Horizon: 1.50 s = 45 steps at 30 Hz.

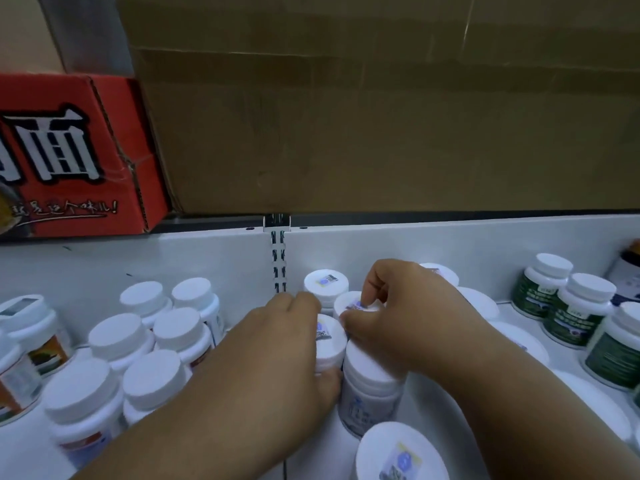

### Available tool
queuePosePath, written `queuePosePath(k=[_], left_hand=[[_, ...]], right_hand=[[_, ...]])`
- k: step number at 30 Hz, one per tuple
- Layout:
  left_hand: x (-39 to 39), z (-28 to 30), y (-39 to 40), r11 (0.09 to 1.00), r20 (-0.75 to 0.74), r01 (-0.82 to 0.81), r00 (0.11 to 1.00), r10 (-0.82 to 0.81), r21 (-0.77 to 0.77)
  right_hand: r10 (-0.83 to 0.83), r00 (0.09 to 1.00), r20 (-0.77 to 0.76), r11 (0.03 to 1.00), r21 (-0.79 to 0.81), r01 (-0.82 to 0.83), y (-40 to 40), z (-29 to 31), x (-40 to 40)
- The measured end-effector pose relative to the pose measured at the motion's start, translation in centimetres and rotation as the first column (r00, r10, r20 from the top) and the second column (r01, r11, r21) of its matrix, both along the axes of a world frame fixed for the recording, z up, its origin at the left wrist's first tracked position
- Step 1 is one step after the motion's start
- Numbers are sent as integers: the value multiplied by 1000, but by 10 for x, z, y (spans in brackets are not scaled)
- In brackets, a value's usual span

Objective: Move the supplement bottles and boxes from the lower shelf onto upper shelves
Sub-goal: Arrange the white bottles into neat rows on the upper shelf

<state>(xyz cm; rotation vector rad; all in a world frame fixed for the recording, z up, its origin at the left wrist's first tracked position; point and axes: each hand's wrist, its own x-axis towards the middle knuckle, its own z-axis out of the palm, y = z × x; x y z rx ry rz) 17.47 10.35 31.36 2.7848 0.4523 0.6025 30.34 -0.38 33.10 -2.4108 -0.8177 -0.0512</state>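
Both hands working the white-capped bottle cluster mid-shelf [450, 233]: left hand [277, 355] gripping a sticker-capped bottle [329, 344], right hand [405, 313] pinching the cap of the bottle behind [353, 303]. Judging progress: many bottles crowding both sides, green-label bottles [575, 313] right; plenty left.

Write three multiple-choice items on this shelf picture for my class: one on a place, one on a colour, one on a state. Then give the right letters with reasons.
1. Where is the red carton?
A. Left of the brown cardboard box
B. Right of it
C. Among the bottles

2. What colour are the bottle caps?
A. Blue
B. White
C. Black

3. What is the left hand doing?
A. Hanging idle
B. Lying flat on the carton
C. Gripping a white-capped bottle

Key: 1 A, the carton sits at the picture's left, against the brown box. 2 B, every cap in view is white. 3 C, its fingers and thumb curl round the bottle, while the right hand pinches a neighbouring cap.
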Motion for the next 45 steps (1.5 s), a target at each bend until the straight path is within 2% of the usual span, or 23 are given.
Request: queuePosePath(k=[6,10,14,16,19,23,27,30,37,45], left_hand=[[12,-14,7,1000,78,9,997,-8,-19],[16,-29,10,997,153,25,988,-15,-69],[18,-34,13,995,114,-14,993,25,-97],[17,-36,13,997,108,-3,994,11,-78],[15,-35,12,998,137,35,990,-27,-53],[8,-36,9,995,195,62,980,-47,-72],[5,-36,8,997,202,67,978,-57,-44],[5,-37,8,997,205,59,978,-48,-46],[7,-39,9,998,195,32,981,-20,-58],[10,-40,6,988,135,28,991,-7,-154]], right_hand=[[-104,987,124,994,48,99,-1,1,10],[-88,991,97,993,84,80,5,-8,14],[-71,994,77,991,117,62,1,-13,12],[-40,994,97,992,122,28,-9,-11,8],[103,991,83,981,157,-115,-24,2,-2],[283,959,34,959,19,-283,-34,17,-13],[336,941,45,928,-189,-322,-37,15,-24],[316,947,64,932,-209,-297,-35,14,-24],[182,966,182,977,-144,-157,-21,2,-12],[79,994,77,992,-109,-70,-16,-10,-7]])
